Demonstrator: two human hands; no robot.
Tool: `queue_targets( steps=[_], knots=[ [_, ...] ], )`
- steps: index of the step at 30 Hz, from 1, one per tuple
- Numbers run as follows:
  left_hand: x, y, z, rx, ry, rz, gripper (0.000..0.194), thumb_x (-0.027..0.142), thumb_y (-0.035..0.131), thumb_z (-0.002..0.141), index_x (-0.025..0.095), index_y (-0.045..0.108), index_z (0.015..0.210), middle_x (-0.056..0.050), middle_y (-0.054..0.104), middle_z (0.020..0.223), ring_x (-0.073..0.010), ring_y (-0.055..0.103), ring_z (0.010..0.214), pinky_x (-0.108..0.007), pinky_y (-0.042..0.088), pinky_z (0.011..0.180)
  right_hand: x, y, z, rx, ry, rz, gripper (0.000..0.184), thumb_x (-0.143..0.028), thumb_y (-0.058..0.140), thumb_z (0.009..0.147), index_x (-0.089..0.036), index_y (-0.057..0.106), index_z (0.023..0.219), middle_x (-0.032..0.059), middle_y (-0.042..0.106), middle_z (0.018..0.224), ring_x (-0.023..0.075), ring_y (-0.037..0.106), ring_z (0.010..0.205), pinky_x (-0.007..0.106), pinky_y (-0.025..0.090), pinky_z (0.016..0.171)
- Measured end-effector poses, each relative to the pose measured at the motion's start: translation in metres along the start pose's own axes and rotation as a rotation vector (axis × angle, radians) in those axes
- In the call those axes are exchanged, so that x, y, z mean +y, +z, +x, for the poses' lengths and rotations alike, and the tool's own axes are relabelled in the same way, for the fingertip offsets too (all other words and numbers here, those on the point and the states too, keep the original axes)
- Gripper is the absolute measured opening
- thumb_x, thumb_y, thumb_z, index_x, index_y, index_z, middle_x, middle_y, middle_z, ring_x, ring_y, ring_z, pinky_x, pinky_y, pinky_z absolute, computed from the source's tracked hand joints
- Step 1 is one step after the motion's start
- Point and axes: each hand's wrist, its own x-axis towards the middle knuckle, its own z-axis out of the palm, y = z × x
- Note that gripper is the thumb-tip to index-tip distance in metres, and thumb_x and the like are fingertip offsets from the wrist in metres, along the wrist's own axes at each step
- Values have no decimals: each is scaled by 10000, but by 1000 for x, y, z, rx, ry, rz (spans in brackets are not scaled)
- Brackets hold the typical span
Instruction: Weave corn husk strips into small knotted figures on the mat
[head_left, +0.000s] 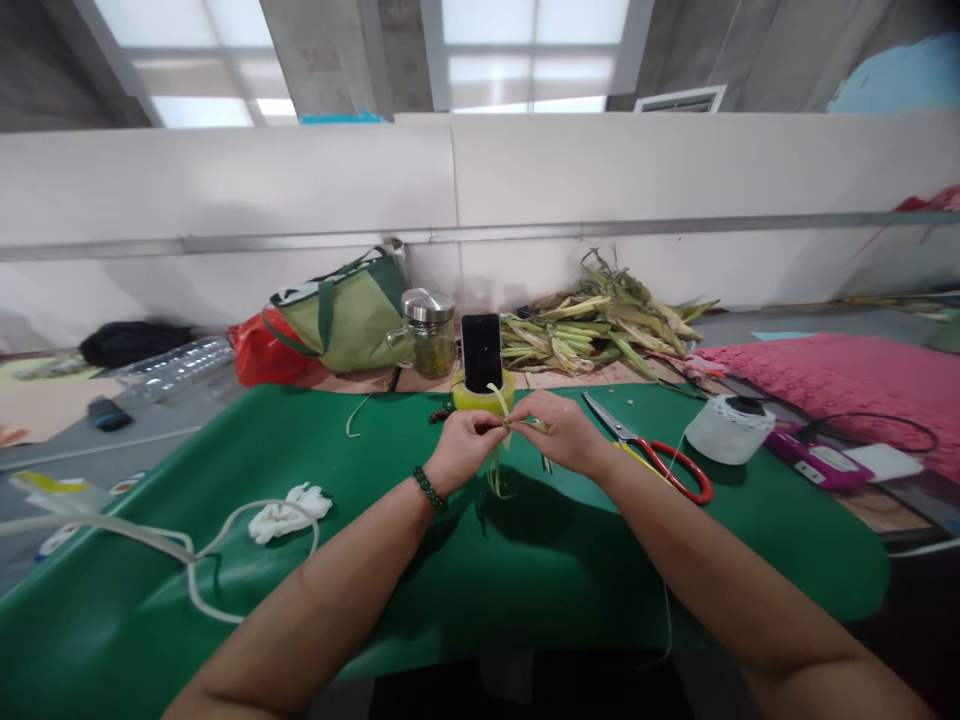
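Thin pale-green leaf strips (495,474) dangle from between my fingers, above the green mat. My left hand (466,447), with a dark bead bracelet at its wrist, pinches them from the left. From the right my right hand (564,430) grips the same strips, its fingertips meeting those of the left. One strip end sticks up in front of a phone (481,352), which stands upright in a yellow tape roll (480,398). Red-handled scissors (652,450) lie to the right of my right hand. The exact fold between my fingertips is too small to make out.
A heap of long green and yellowish leaves (600,325) lies at the back. Beside it stand a glass jug (429,340) and a green bag (349,315). A white thread spool (727,432), crumpled tissue (289,514) and white cable (196,585) lie around the mat (397,590).
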Motion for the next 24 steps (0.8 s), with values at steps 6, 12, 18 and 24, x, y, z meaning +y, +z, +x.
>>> queue_targets(
  steps=[6,12,18,24],
  knots=[
    [2,1,-2,32,21,124,82,114,648,702,119,729,692,-66,731,702,-172,624,648,-254,454,620,-1,2,-1,-6,-72,-33,130,-216,526,870,-212,639,807,62,645,769,194,601,754,323,489,677],
    [1,1,-4,20,110,287,147,66,601,725,118,736,701,-70,742,722,-178,646,679,-244,460,623,-4,7,-1,-26,-232,-144,160,-130,483,868,-181,611,786,69,641,746,188,571,741,312,485,677],
    [-4,1,0,-6,127,349,135,54,602,703,111,724,723,-62,726,701,-160,631,654,-240,444,616,6,9,-1,-9,-144,-69,121,-152,532,842,-182,636,790,55,663,755,176,601,735,290,491,675],
    [-8,-6,3,-55,183,310,106,92,602,702,113,705,689,-23,677,622,-129,572,597,-221,413,578,9,2,0,6,-29,12,99,-171,563,826,-190,658,809,41,682,773,157,622,717,269,488,665]
  ],
)
